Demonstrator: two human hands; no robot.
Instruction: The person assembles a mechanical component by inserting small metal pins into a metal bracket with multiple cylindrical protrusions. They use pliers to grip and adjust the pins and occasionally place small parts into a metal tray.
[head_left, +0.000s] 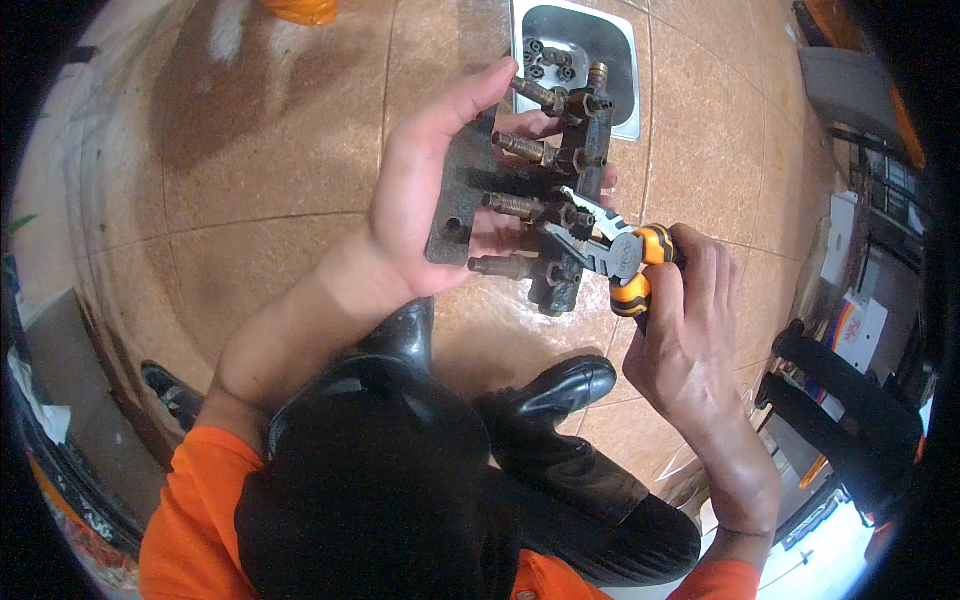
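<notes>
Rusty valve manifold (596, 145) is cradled at 1 o'clock in the part-curled left hand (420, 185); pliers (622, 257) are gripped from 4 o'clock by the wrapped right hand (690, 320), jaws spread around the third valve (508, 207) down. Probably best kept square, manifold braced tight.

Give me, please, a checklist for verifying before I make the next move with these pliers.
1. Left hand holding the valve bar: ok.
2. Right hand holding the pliers by the orange-and-black handles: ok.
3. Jaws biting firmly: cannot tell; they stand apart around the end of the third valve from the picture's top, contact unclear.
4. Left fingertips safe from the jaws: cannot tell; some show behind the bar, nearby.
5. Hands protected: not ok; both are bare.
6. Small round parts inside the metal basin: ok.
</notes>
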